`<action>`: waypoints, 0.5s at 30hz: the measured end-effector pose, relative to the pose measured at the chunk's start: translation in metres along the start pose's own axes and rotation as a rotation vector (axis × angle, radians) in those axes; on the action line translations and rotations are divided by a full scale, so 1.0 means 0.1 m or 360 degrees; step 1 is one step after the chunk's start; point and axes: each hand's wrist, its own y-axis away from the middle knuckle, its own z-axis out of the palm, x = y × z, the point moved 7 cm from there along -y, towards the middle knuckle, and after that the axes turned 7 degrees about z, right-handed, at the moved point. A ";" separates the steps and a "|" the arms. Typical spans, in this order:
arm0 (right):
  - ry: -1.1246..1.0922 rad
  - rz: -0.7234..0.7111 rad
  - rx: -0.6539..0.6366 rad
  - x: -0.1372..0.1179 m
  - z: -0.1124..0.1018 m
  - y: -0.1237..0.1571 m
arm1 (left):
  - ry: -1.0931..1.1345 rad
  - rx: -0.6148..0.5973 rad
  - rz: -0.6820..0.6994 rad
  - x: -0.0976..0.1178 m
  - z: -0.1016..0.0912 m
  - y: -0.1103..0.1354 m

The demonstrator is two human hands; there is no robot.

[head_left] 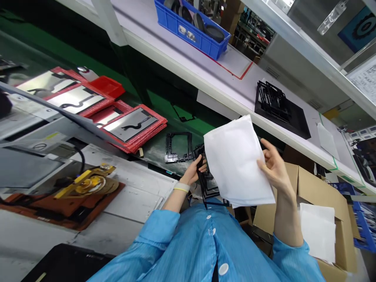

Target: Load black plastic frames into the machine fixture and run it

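My right hand (274, 166) grips a stack of white sheets (237, 160) by its right edge and holds it up in front of me. My left hand (196, 169) is closed on thin black plastic frames (209, 187) that hang down behind the sheets' left edge; the sheets hide part of them. Another black frame (178, 147) lies flat on the green surface just left of my left hand. I wear blue sleeves and a yellow-edged wrist strap on the left wrist.
Red trays (133, 126) with metal plates lie at the left. A stack of black frames on a black tray (279, 105) and a blue crate (194, 27) sit on the white shelf. An open cardboard box (326, 203) with white sheets stands at the right. A yellow-and-orange fixture (88, 184) is left.
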 end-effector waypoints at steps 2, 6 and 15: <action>-0.0034 0.0211 -0.0087 0.43 0.02 -0.05 | -0.0198 -0.0011 0.0111 0.15 0.05 -0.03; -0.0127 0.0575 0.0171 1.24 -0.18 -0.02 | -0.0471 0.0128 0.0248 0.40 0.00 -0.07; -0.0226 0.0717 0.0700 2.06 -0.74 0.26 | -0.0409 0.0278 0.0384 1.10 -0.30 -0.24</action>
